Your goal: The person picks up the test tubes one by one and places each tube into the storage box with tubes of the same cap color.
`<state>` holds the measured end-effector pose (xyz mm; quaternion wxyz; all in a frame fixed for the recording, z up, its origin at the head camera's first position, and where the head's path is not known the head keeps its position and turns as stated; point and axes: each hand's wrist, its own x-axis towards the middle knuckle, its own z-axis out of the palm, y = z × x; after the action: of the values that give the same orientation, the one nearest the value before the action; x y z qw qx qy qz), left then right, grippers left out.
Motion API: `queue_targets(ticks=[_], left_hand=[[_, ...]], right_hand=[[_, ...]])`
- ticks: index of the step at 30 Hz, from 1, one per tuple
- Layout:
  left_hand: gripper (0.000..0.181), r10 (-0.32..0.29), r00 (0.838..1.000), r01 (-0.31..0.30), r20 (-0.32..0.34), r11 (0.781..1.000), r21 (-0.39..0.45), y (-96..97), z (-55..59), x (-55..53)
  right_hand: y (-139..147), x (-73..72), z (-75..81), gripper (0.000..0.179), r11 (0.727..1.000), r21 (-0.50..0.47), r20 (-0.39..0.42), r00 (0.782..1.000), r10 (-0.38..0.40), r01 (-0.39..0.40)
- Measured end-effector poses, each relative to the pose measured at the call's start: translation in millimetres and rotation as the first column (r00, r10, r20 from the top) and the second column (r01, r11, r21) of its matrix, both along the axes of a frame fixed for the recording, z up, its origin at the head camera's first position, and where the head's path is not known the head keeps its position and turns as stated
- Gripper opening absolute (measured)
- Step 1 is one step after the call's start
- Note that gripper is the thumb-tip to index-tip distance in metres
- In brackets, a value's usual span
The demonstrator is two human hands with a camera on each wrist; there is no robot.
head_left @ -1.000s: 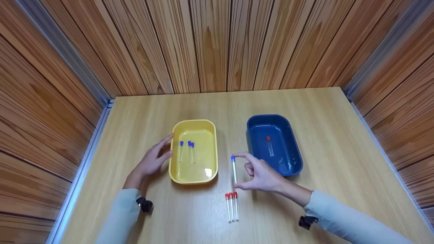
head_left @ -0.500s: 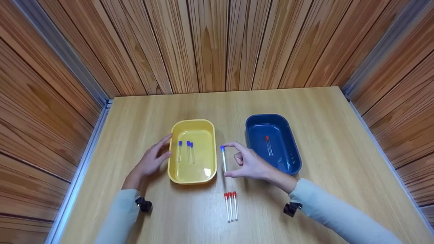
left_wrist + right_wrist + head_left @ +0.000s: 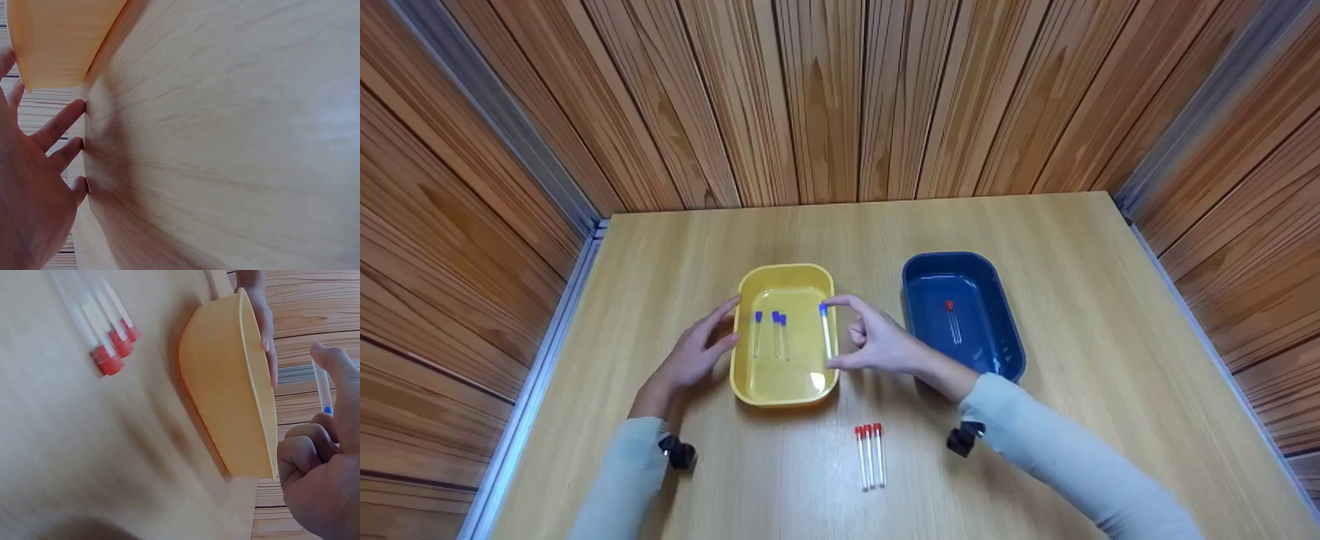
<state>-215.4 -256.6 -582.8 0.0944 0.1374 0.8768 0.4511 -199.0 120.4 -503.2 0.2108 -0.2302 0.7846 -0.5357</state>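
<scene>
Between thumb and index finger, my right hand [image 3: 885, 341] pinches a blue-capped test tube [image 3: 826, 330] by its two ends. The tube is over the right rim of the yellow tray [image 3: 784, 386], and in the right wrist view the hand [image 3: 323, 461] shows above rim level. Inside that tray lie several more tubes: a blue-capped tube [image 3: 757, 335] and a pair of blue-capped tubes [image 3: 781, 337] side by side. At the tray's left wall rests my left hand [image 3: 695, 354], thumb and index fingertip at the rim. Its other fingers [image 3: 62, 125] are spread, their tips at the tabletop.
A dark blue tray [image 3: 1009, 330] stands to the right, holding one red-capped test tube [image 3: 952, 322]. In front, three red-capped tubes [image 3: 870, 456] lie side by side on the wooden table [image 3: 780, 487]. Wood-panelled walls [image 3: 832, 105] enclose the back and sides.
My right hand has carried the blue-capped tube left and away from me, from above the red-capped tubes to the yellow tray's right rim. The left hand has stayed at the tray.
</scene>
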Motion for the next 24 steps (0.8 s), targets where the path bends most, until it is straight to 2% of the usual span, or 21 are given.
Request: queue_targets(ticks=[8, 14, 20, 24], left_hand=[[0.069, 0.008, 1.0, -0.008, 0.01, 1.0, 0.004, -0.3, 0.2, 1.5], [0.068, -0.006, 1.0, 0.006, -0.002, 1.0, 0.018, -0.4, -0.8, 0.7], [0.069, -0.006, 1.0, 0.006, 0.023, 1.0, -0.003, -0.1, 2.4, 0.5], [0.07, -0.008, 1.0, 0.008, 0.007, 1.0, 0.002, 0.2, 2.5, 0.2]], right_hand=[[-27, -12.5, 7.3, 0.086, 0.998, -0.063, 0.033, 0.999, 0.023, -0.021], [-47, -23.1, 9.6, 0.087, 0.997, -0.074, 0.0, 1.0, 0.024, -0.024], [-65, -35.6, 2.7, 0.089, 0.997, -0.082, -0.033, 0.999, 0.004, -0.007], [-78, -44.1, -2.4, 0.09, 0.996, -0.094, -0.046, 0.999, -0.017, 0.012]])
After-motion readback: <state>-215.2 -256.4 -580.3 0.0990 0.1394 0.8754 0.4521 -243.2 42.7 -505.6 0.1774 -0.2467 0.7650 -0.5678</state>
